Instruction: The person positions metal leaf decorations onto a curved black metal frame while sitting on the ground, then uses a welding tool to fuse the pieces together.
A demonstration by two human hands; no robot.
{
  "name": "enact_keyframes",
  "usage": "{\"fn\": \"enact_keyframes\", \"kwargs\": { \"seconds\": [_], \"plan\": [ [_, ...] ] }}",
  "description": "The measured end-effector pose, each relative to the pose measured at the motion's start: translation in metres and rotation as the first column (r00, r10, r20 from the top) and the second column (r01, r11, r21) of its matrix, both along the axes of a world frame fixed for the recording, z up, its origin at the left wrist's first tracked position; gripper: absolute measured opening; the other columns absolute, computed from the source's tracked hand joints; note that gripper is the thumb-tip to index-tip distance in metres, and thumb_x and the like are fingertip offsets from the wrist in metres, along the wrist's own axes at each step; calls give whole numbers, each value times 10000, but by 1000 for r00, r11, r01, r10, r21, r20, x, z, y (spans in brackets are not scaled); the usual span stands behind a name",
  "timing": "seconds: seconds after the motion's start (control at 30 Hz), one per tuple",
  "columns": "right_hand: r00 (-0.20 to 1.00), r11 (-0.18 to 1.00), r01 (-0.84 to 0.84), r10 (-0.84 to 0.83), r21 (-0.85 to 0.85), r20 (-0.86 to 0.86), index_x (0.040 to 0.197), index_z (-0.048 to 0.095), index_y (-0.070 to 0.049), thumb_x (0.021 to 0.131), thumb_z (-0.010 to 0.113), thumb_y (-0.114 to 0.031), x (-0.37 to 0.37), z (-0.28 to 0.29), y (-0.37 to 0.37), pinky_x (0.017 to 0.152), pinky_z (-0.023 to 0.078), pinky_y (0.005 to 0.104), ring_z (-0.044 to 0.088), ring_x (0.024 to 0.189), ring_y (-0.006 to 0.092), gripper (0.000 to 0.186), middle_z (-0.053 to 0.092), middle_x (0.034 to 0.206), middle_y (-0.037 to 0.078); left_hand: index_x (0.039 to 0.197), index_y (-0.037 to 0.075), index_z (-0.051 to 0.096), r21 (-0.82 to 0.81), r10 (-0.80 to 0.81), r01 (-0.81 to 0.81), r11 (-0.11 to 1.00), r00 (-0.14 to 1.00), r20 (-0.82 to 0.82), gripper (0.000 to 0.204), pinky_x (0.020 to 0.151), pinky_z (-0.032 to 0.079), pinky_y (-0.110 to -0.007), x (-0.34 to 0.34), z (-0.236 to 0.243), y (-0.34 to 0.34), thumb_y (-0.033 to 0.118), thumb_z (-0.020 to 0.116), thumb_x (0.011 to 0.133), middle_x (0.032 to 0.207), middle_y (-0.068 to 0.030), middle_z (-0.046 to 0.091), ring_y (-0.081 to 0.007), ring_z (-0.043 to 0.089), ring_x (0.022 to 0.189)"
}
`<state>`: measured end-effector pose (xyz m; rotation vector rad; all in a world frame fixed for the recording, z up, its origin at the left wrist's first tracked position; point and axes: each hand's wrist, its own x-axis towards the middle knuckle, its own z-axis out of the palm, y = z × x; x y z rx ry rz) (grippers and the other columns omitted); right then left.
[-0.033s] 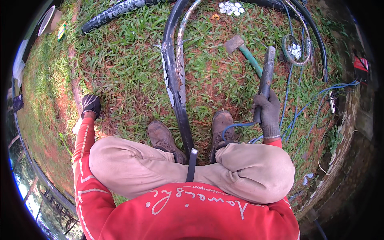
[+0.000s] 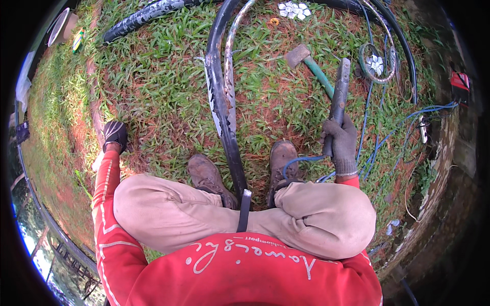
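Note:
Held in my gloved right hand (image 2: 343,143) is a dark grey, tube-shaped tool (image 2: 339,99) with small round studs, pointing away from me. A blue cable (image 2: 304,159) reaches its lower end. Just beyond it a hammer (image 2: 317,74) with a green handle lies on the grass, partly hidden by the tool. Far to the left, my left hand (image 2: 116,133), in a dark striped glove, is low by a brown strip (image 2: 94,81), its fingers curled and mostly hidden. A black curved tube (image 2: 218,81) with peeling coating runs down between my boots.
Another peeling black tube (image 2: 145,19) lies at the far left. White metal flowers (image 2: 294,10) rest at the back, another flower (image 2: 374,65) by a metal ring. Blue cables (image 2: 380,145) trail along the right toward a red and black box (image 2: 460,87). A bucket (image 2: 62,26) stands far left.

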<state>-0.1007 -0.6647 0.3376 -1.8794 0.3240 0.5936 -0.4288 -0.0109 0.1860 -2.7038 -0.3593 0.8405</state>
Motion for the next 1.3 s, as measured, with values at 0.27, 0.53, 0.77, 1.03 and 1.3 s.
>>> {"fn": "enact_keyframes", "kwargs": {
  "seconds": [0.27,0.53,0.77,1.03,1.3],
  "plan": [
    [1000,999,-20,20,-32,-9,1097,630,-13,911,709,-82,0,0,-7,570,579,321,664,627,163,213,672,823,61,810,48,821,-77,-122,118,990,991,-51,146,791,594,-528,5,7,14,165,737,831,878,-226,778,-437,765,882],
    [1000,999,1,-1,43,0,1110,626,-10,922,717,-62,0,-8,-12,565,597,325,670,634,160,215,669,842,58,927,48,801,-259,22,-35,965,998,-54,129,849,606,-536,-13,-7,28,120,723,854,990,-244,778,-463,754,958],
    [1000,1000,17,-17,14,-8,1100,615,-20,919,715,-52,-1,-9,-11,556,595,325,668,631,160,209,669,841,59,920,60,771,-204,-23,-15,979,983,-184,99,915,582,-535,-7,-13,24,108,716,852,1001,-218,763,-455,729,1045],
    [997,995,75,-75,65,0,1053,598,-11,926,714,-55,-1,-6,-14,529,551,330,651,564,183,178,659,744,75,854,84,783,-170,-17,-31,985,961,-276,83,916,594,-520,-3,-32,23,140,753,801,971,-210,772,-443,740,1006],
    [999,999,12,-11,30,-44,1172,621,3,943,694,-93,-3,-3,-9,561,582,308,666,645,159,259,656,862,59,850,121,777,-188,-49,-7,982,956,-290,120,916,583,-491,-15,-28,39,170,770,740,997,-164,765,-397,732,1036]
  ]
}}
